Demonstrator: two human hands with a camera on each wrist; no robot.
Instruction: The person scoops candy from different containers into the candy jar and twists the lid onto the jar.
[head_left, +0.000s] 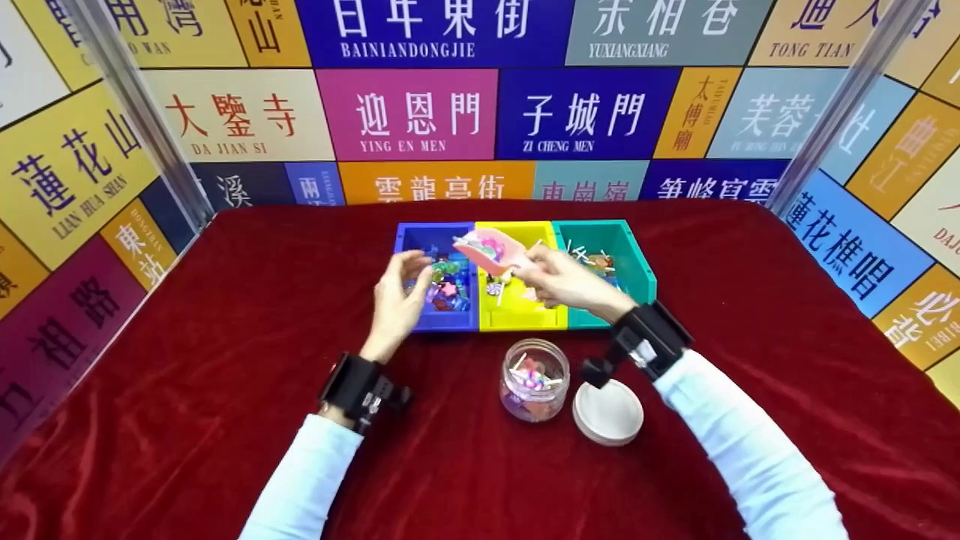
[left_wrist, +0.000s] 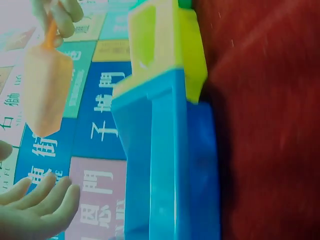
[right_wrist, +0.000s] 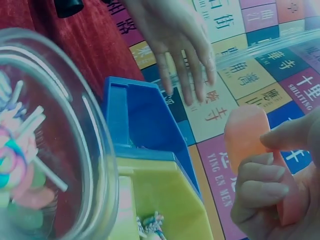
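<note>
Scoop, gripped in the curled right hand, needs level carriage; left hand, fingers extended and empty, should guard against spillage.

Loaded pink scoop held above the bins; jar uncapped.
From the jar as dial centre, the blue bin, yellow bin and teal bin are set side by side at 11, 12 and 1 o'clock. The scoop is gripped by the right hand; the left hand is positioned at 10 o'clock, by the blue bin. The white lid is laid at 4 o'clock on red cloth.
</note>
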